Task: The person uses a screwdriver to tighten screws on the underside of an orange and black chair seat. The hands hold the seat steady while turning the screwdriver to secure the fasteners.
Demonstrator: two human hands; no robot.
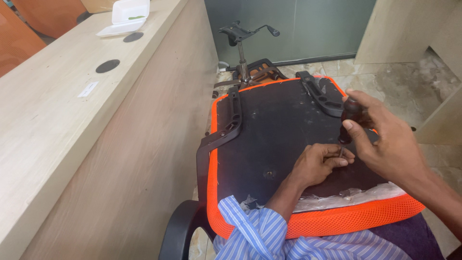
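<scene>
Two hands over one upturned orange seat [269,130]: left hand [315,163] pinches a screw [341,152], right hand [385,139] grips a screwdriver [350,111].

One orange chair seat [308,224] lies upside down, its black underside up. Two black armrest brackets are on it: one bracket [226,127] along the seat's left edge, the other bracket [321,94] at its far right corner. Two hands are over the seat's right half, the left hand [317,163] and the right hand [385,139], with one dark-handled screwdriver [350,113] between them (its tip is hidden by the fingers). One chair base with gas lift [243,53] stands on the floor beyond the seat's far edge. On the tabletop to the left are two round black grommets [108,66] and one white foam box [126,17] at the far end.
</scene>
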